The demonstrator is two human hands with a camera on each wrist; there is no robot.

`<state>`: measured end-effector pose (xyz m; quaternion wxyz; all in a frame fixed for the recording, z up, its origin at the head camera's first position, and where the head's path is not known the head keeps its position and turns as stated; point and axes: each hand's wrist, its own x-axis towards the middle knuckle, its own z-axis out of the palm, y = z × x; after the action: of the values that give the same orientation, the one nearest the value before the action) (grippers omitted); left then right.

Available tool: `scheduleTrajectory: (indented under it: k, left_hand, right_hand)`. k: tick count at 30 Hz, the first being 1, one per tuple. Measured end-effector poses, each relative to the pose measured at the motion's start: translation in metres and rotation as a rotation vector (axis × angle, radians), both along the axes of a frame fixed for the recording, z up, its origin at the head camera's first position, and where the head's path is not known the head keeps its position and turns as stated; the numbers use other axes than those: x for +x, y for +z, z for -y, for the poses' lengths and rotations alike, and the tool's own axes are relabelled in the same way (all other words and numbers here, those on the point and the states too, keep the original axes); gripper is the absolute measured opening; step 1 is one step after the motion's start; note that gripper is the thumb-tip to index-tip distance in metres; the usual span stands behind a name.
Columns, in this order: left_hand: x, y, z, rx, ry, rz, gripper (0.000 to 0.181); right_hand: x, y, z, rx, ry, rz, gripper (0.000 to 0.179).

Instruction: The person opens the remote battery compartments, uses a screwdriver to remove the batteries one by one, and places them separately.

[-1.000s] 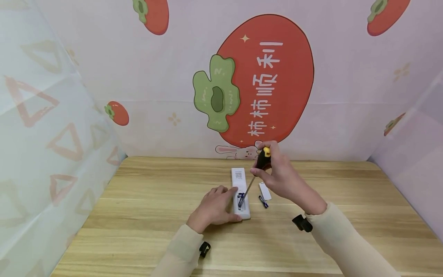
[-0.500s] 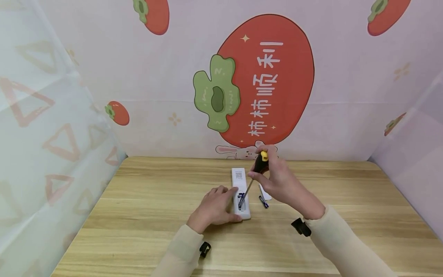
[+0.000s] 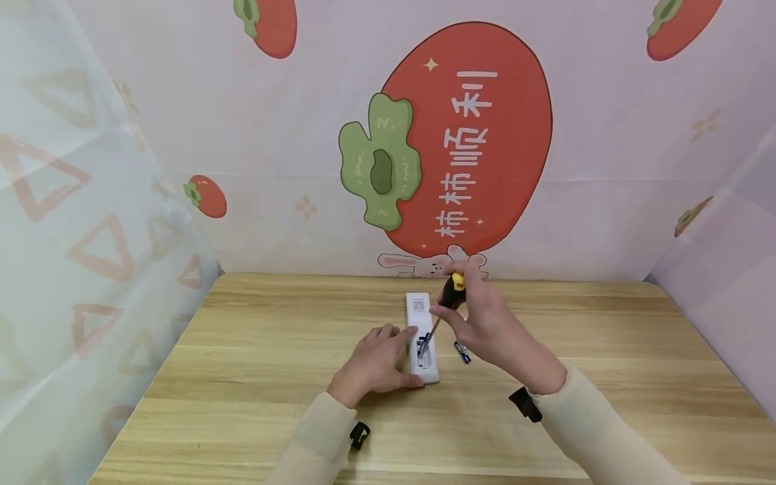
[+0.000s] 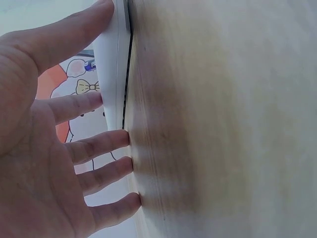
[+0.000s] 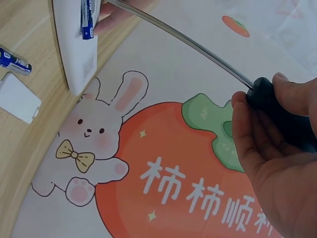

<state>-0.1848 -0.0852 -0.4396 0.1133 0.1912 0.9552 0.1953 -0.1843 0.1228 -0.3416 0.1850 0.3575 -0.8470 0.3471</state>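
Note:
A white remote control (image 3: 419, 315) lies back side up on the table, its battery compartment uncovered. My left hand (image 3: 376, 360) steadies it with spread, fairly straight fingers; thumb and index finger touch the remote, and the other fingertips rest on the wood in the left wrist view. My right hand (image 3: 494, 331) grips the black and yellow handle of a screwdriver (image 3: 454, 292). Its metal shaft slants down into the compartment, against a blue and silver battery (image 5: 87, 20) that sticks partly out. Exactly where the tip touches is too small to tell.
A loose battery (image 3: 463, 351) lies right of the remote. The white battery cover (image 5: 20, 97) lies near it in the right wrist view, hidden behind the right hand in the head view. Behind the wooden table (image 3: 254, 350) stands a printed backdrop (image 3: 273, 121).
My right hand and the screwdriver handle have shifted down and slightly left, and the hand now covers the battery cover in the head view. The left hand and remote have stayed put.

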Motion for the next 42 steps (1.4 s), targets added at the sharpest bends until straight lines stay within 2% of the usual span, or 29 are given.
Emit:
scheduleTrajectory:
  k: [14, 27, 42]
  left_hand:
    - [0.001, 0.003, 0.000, 0.000, -0.012, -0.008, 0.090]
    - [0.002, 0.004, -0.001, 0.007, -0.005, -0.002, 0.090]
    - [0.001, 0.002, 0.000, 0.005, -0.013, -0.018, 0.090]
  right_hand:
    - [0.007, -0.003, 0.006, 0.044, -0.035, -0.095, 0.064]
    - [0.011, -0.002, 0.006, 0.068, -0.057, -0.105, 0.065]
    - [0.007, 0.004, 0.000, 0.049, -0.068, -0.110, 0.063]
